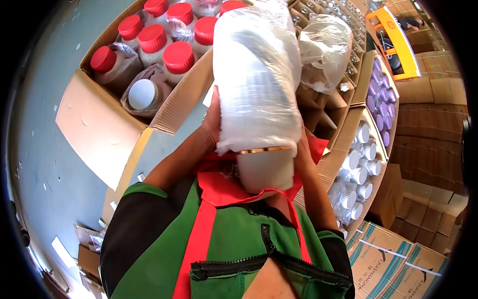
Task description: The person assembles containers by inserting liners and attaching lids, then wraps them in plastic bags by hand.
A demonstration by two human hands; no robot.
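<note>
Upright before my chest is a large plastic-wrapped white container [256,94], with a copper-coloured band near its lower end. Its pale base overlaps my red apron [219,192]. My left hand [213,117] is pressed along its left side, thumb pointing up. On the opposite side my right hand [301,144] grips it, fingers mostly hidden behind the wrap. Left of it stands an open carton [107,134] of bagged jars, several with red lids [178,57] and one with a white lid [142,94].
Right of the container, a bagged item [326,50] rests on a divided carton [338,117] of small glass pieces. Cartons of purple-capped bottles [381,94] and white-capped bottles [356,174] stand farther right. Sealed boxes [381,254] lie lower right. A yellow frame [398,45] stands behind.
</note>
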